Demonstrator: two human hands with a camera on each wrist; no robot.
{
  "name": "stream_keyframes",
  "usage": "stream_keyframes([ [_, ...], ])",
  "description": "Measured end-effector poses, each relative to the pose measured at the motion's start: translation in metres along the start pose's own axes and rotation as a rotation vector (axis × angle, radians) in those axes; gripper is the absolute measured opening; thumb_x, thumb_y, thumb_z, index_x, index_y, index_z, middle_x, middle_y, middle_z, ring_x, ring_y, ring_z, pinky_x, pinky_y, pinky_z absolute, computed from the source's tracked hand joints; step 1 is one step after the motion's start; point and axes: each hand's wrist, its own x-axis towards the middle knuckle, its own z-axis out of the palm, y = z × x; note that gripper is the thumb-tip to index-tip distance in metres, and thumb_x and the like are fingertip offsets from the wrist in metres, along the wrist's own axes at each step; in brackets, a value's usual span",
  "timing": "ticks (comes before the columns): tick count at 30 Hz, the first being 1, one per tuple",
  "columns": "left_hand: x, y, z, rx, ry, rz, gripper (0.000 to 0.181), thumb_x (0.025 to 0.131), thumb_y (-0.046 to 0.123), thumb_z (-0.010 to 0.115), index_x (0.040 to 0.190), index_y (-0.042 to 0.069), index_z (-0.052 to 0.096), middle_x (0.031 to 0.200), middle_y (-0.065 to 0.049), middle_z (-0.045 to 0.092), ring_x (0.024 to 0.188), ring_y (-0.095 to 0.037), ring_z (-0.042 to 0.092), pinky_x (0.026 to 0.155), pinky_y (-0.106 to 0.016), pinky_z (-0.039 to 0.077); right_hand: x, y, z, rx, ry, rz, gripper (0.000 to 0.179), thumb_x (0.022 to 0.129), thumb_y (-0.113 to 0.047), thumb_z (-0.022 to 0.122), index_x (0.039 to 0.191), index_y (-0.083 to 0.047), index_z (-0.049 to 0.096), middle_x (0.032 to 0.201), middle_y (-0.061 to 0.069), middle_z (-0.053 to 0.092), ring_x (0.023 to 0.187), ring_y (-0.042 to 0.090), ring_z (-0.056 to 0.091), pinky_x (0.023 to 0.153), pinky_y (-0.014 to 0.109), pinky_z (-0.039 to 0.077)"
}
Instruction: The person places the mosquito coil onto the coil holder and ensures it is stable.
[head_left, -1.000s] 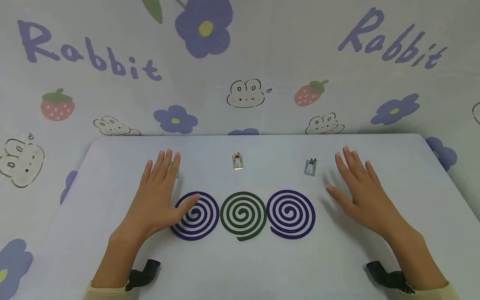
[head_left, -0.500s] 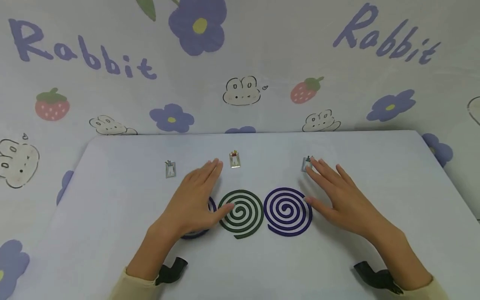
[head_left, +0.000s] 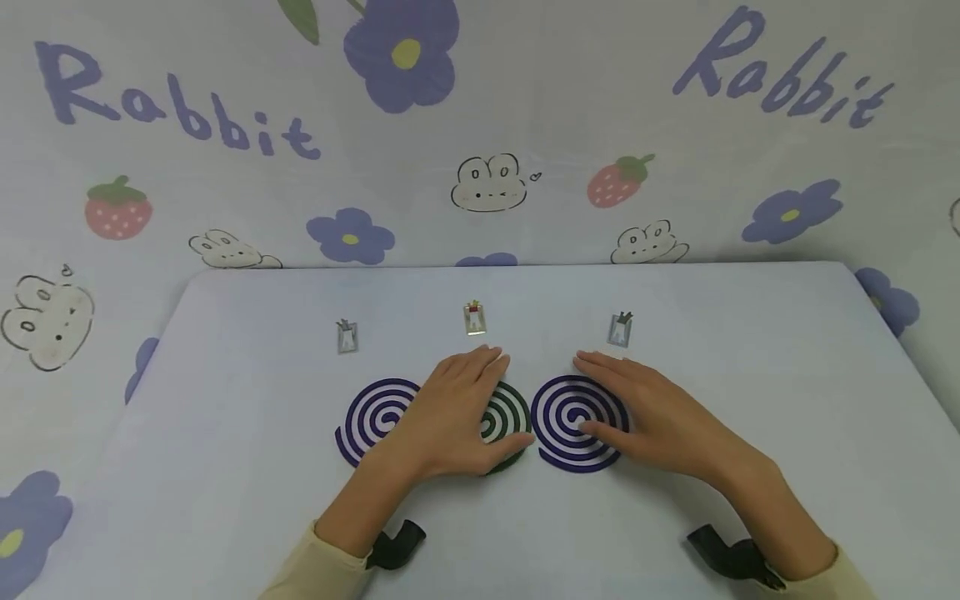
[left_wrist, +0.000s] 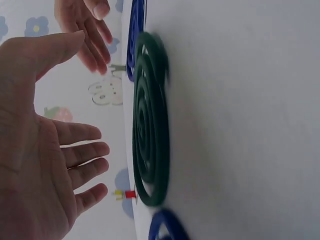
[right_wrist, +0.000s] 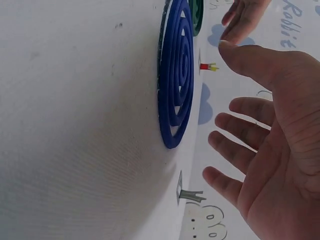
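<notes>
Three flat spiral mosquito coils lie in a row on the white table: a dark blue left coil (head_left: 389, 419), a green middle coil (left_wrist: 161, 125) and a dark blue right coil (right_wrist: 172, 100). My left hand (head_left: 453, 417) is held over the green coil, fingers extended and thumb spread, and covers its left part in the head view. Over the right blue coil hovers my right hand (head_left: 645, 408), its thumb reaching across the coil's middle. Both wrist views show a gap between fingers and coils. Neither hand holds anything.
Behind the coils stand three small metal coil stands: a silver left stand (head_left: 347, 337), a gold one (head_left: 475, 318) with a red part, and a silver right stand (head_left: 620, 330). The white tabletop (head_left: 187, 467) meets a printed cloth (head_left: 555, 100) at the back.
My left hand has moved right, from over the left blue coil to the green one. My right hand has moved left to above the right coil. Coils and stands have stayed put.
</notes>
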Motion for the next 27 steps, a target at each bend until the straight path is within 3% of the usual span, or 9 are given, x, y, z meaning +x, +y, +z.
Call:
stream_keyframes([
  [10,0.013,0.022,0.010,0.060,-0.050,0.049,0.093,0.095,0.071,0.059,0.161,0.007,0.043,0.168,-0.010,0.044,0.160,-0.029,0.036,0.133,-0.048,0.029,0.001,0.009,0.005,0.059,-0.058,-0.011,0.098,0.080,-0.046,0.092,0.159,-0.011,0.047,0.167,0.010,0.047,0.152,0.038,0.048,0.122,0.060,0.042],
  [15,0.018,0.030,0.010,0.098,-0.081,0.026,0.092,0.094,0.074,0.059,0.154,0.005,0.052,0.169,-0.012,0.042,0.161,-0.029,0.034,0.134,-0.051,0.024,-0.001,0.016,0.008,0.101,-0.082,-0.027,0.107,0.073,-0.052,0.095,0.160,-0.012,0.046,0.166,0.013,0.047,0.152,0.041,0.047,0.122,0.063,0.041],
  [22,0.020,0.041,0.013,0.080,-0.117,0.015,0.091,0.093,0.074,0.062,0.151,0.004,0.056,0.169,-0.014,0.042,0.161,-0.030,0.033,0.135,-0.054,0.022,-0.004,0.020,0.006,0.100,-0.105,-0.028,0.110,0.070,-0.044,0.099,0.161,-0.016,0.045,0.164,0.011,0.051,0.149,0.040,0.051,0.120,0.064,0.043],
  [27,0.018,0.046,0.016,0.131,-0.125,0.028,0.097,0.092,0.076,0.061,0.153,0.002,0.052,0.169,-0.014,0.042,0.162,-0.030,0.032,0.134,-0.053,0.026,-0.005,0.021,0.004,0.109,-0.125,-0.033,0.112,0.068,-0.035,0.101,0.161,-0.013,0.044,0.164,0.011,0.050,0.150,0.040,0.049,0.121,0.063,0.042],
])
